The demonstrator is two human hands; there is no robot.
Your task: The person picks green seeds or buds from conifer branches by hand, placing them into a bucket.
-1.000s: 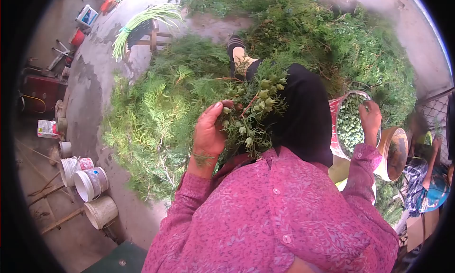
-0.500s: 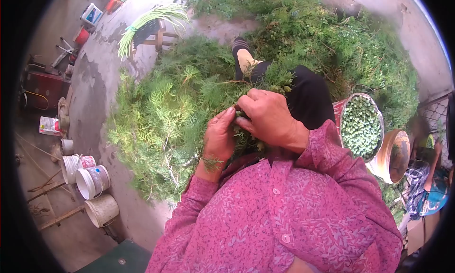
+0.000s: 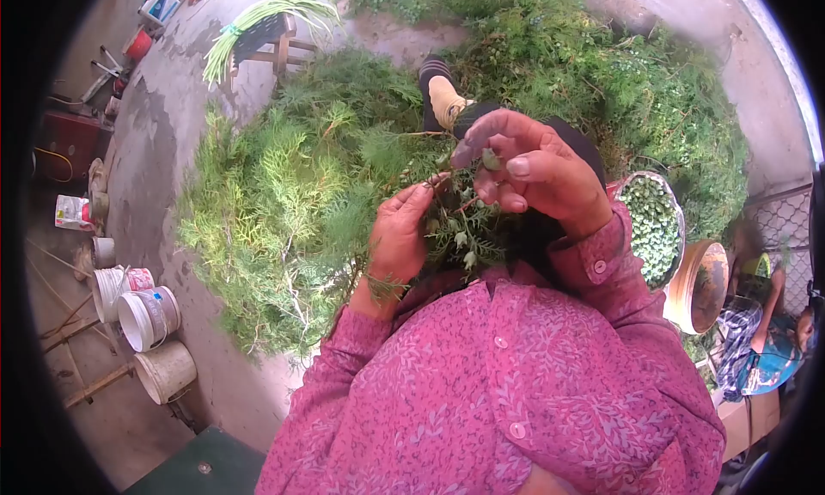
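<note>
My left hand (image 3: 400, 229) pinches a leafy conifer branch (image 3: 464, 237) above my lap, thumb and forefinger pressed together. Pale green cones hang on this branch. Just right of it is my right hand (image 3: 546, 173), its palm turned partly toward me and its fingers loosely curled. A small green cone (image 3: 491, 159) shows among those fingers, with the thumb held a little apart. By my right side stands a bucket (image 3: 683, 216) with a pale rim, filled with green cones (image 3: 649, 224).
Cut conifer branches (image 3: 266, 211) cover the floor at left and ahead. A bundle of long green stems (image 3: 275, 18) lies on a small stool. White buckets (image 3: 150, 323) line the left side. Another bucket (image 3: 706, 284) and a person's arm (image 3: 765, 310) are at right.
My right hand has moved up and right, away from my left hand, and turned its palm into view with a green cone in it. My left hand keeps its pinch on the branch.
</note>
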